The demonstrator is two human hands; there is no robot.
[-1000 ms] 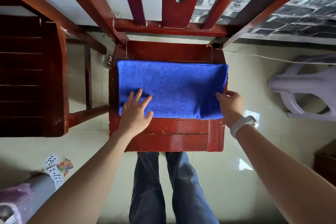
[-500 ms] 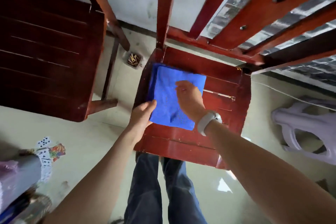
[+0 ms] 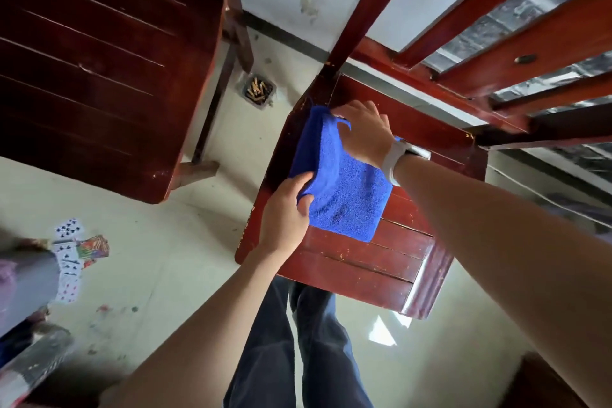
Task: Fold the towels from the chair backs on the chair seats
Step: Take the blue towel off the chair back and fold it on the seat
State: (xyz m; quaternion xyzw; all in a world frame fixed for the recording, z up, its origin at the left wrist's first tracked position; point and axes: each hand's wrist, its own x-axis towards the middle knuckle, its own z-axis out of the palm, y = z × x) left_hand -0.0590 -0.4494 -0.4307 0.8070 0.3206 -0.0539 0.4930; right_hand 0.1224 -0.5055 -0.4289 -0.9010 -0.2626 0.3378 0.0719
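A folded blue towel (image 3: 344,195) lies on the left half of a red wooden chair seat (image 3: 371,262). My left hand (image 3: 286,212) grips the towel's near left edge, fingers curled around the cloth. My right hand (image 3: 362,132), with a white watch on the wrist, presses on the towel's far corner and pinches the cloth there. The chair's slatted back (image 3: 496,53) rises at the upper right with nothing hanging on the part in view.
A second dark red chair seat (image 3: 99,60) stands to the left. Between the chairs a small tray of cigarette butts (image 3: 259,90) sits on the floor. Playing cards (image 3: 71,252) lie scattered at the lower left. My legs stand just in front of the chair.
The wide towel has been folded in half toward the left into a small square. My right hand has moved from the right edge to the far left corner; my left hand now grips the near edge.
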